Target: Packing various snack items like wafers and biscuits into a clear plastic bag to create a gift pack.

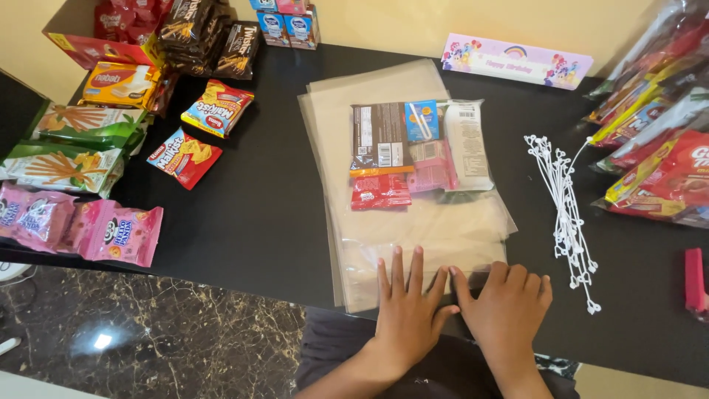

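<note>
Black matte tabletop (258,214). Far left edge: two pink foil snack packets (81,225), two green-and-white biscuit-stick boxes (74,144). Nearby, well apart from these, two red-and-yellow cracker packets (201,133). Back left: dark brown wafer packs (210,33), stacked. Back centre: pastel paper birthday banner card (517,60). Right of centre: bundle of white wire twist ties (565,214). Right edge: pile of red and yellow snack bags (657,155). Floor below: dark marble (148,332).

The left hand (408,307) lies flat with fingers spread, just beside the right hand (506,304), palm down, fingers curled.
</note>
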